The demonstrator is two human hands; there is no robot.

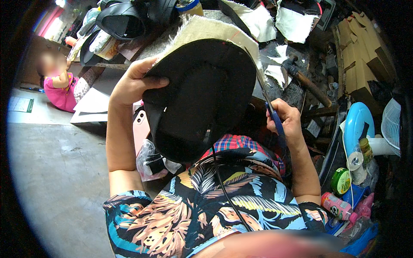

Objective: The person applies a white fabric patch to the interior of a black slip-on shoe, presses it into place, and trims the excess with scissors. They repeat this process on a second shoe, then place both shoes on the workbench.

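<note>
A broad black hat-like piece [202, 94], with a rounded rim and a raised middle, is held up in front of my chest. Frayed off-white cloth [206, 28] shows behind its far edge. My left hand [140, 81] grips the piece at its left rim, the thumb lying on the black face. In my right hand [285, 119] is a pair of scissors with blue handles [276, 121]. Its blades point up and away along the right edge of the piece and cloth. Whether the blade tips touch the cloth I cannot tell.
Beyond the piece, a worktable carries shiny black pieces [122, 21], white cloth scraps [294, 23] and a hammer [307, 81]. A pink phone [141, 129] lies left of my lap. At right are a white fan [390, 122] and a pink bottle [338, 205]. Another person [62, 86] sits far left.
</note>
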